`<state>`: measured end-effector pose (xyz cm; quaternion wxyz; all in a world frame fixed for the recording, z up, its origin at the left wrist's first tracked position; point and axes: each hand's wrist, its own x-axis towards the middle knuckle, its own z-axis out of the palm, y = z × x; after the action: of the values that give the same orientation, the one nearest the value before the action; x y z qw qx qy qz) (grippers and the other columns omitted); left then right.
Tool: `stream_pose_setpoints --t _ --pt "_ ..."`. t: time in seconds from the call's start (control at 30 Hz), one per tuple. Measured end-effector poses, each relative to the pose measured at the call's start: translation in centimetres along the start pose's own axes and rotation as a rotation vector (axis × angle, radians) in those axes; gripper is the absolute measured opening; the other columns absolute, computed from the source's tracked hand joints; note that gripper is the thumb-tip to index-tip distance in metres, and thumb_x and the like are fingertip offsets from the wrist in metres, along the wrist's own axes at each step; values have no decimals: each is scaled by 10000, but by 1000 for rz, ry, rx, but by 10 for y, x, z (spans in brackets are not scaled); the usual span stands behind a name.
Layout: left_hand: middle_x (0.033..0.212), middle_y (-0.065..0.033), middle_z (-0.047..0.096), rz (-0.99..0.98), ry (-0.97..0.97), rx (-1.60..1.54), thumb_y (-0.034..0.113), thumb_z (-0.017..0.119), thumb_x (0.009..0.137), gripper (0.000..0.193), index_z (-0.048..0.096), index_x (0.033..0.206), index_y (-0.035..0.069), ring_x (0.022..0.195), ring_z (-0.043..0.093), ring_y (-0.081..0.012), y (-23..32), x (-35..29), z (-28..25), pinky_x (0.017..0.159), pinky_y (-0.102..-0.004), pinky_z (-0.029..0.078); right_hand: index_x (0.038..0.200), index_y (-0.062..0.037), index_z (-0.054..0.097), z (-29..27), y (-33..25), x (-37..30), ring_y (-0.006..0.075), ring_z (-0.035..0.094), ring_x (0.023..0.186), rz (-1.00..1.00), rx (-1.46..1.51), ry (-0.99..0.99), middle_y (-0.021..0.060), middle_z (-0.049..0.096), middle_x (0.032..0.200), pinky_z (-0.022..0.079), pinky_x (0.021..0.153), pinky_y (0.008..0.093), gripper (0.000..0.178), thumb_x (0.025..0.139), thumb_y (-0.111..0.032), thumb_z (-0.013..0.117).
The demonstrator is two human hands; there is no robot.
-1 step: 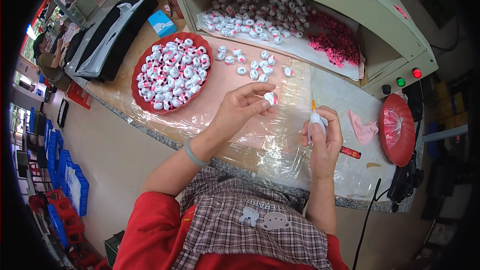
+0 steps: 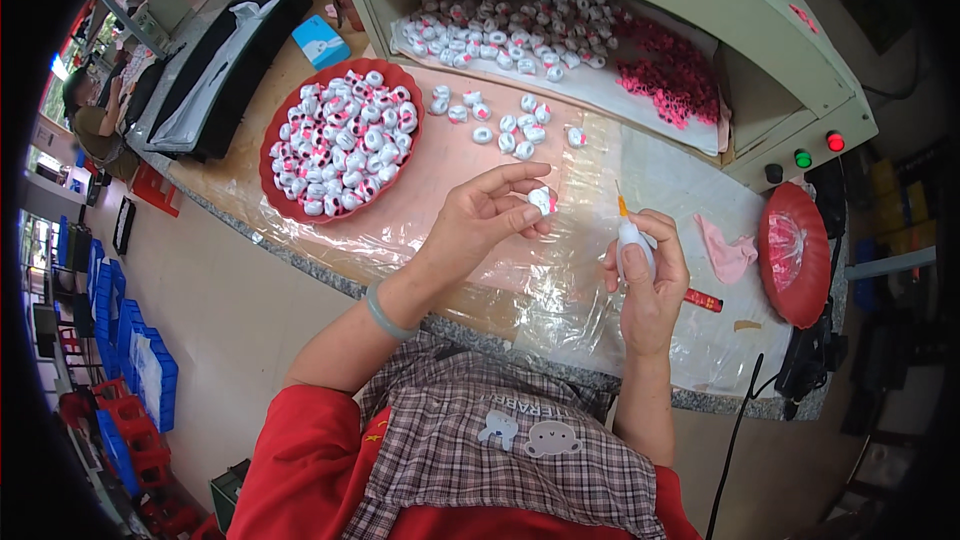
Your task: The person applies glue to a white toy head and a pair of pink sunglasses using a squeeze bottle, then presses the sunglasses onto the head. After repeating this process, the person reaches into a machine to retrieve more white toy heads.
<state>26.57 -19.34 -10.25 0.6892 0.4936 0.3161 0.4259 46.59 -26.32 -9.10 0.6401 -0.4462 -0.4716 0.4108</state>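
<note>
Between the thumb and fingers of my left hand (image 2: 490, 212) is a small white-and-pink figurine piece (image 2: 541, 200), held above the plastic-covered table. My right hand (image 2: 650, 275) is closed around a white squeeze bottle (image 2: 632, 237) with a thin orange needle tip (image 2: 622, 202). The tip points up and away from me, to the right of the piece and apart from it. Several similar white-and-pink pieces (image 2: 508, 124) lie loose on the table beyond my left hand. To the left, a red scalloped bowl (image 2: 272, 192) is heaped with more of them.
A pale metal cabinet (image 2: 800, 110) spans the far side; its opening holds many white pieces and small pink parts (image 2: 672, 85). At right are a pink cloth (image 2: 727, 250), a second red bowl (image 2: 797, 290) and a red tube (image 2: 704, 300). A blue box (image 2: 320, 43) stands far left; a person (image 2: 100, 120) sits beyond.
My right hand has tilted the bottle slightly, its needle tip shifting a little to the left. My left hand still holds the piece in nearly the same place.
</note>
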Motion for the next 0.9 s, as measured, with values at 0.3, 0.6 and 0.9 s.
stream_pose_setpoints --t 0.3,0.6,0.9 --pt "1072 -120 643 -110 -25 -313 21 598 897 368 536 1255 -30 929 650 -180 -17 -46 21 832 -279 538 1137 -1 539 -10 -6 -27 92 574 654 104 100 80 98 620 921 428 510 180 360 815 -19 699" --pt "1087 -129 642 -152 -54 -263 3 600 887 310 575 1193 -47 972 650 -204 -25 -52 16 878 -289 536 1229 9 494 -9 -7 -41 87 563 611 -91 -254 115 150 643 932 440 509 171 466 846 -151 706" --pt "1113 -135 633 -100 -35 -257 32 620 882 299 579 1173 -24 1030 625 -209 -31 -53 17 927 -352 525 1278 30 472 -12 -7 -50 96 554 615 -308 -583 63 150 651 941 436 526 184 480 919 -256 613"
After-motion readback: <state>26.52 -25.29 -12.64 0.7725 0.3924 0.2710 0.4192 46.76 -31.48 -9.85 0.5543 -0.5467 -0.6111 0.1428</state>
